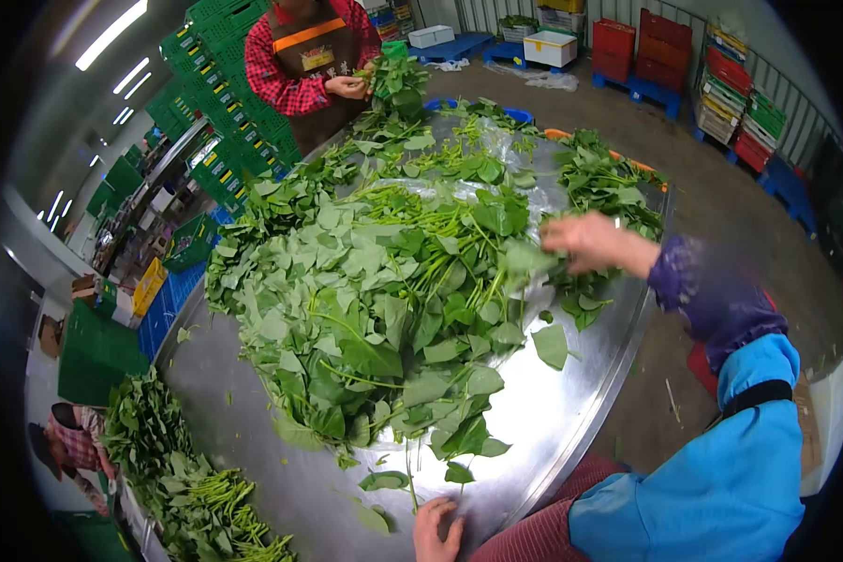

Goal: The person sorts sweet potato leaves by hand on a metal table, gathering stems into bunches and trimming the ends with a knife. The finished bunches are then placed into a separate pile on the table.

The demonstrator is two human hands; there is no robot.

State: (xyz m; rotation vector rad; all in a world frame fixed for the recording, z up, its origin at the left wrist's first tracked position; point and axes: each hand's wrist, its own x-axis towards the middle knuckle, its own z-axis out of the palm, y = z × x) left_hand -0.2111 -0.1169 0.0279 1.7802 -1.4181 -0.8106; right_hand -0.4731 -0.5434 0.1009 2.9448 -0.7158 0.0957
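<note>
A big heap of leafy greens [347, 281], with heart-shaped leaves like sweet potato leaves and thin green stems, covers the middle of a metal table [225, 375]. My right hand [585, 242], smeared by motion, is at the heap's right side with fingers closed on a sprig of leaves [526, 259]. At the near edge, my left hand [437, 529] has its fingers curled at the lower end of a leafy stem [410, 478]. Its grip is partly hidden. A single loose leaf [551, 346] lies on the metal below my right hand.
Across the table a person in an apron [314, 70] holds a bunch of greens [398, 80]. Smaller greens [609, 183] lie at the right edge. More bunches [192, 478] are at lower left, near another person [80, 445]. Green crates [225, 84] are stacked behind.
</note>
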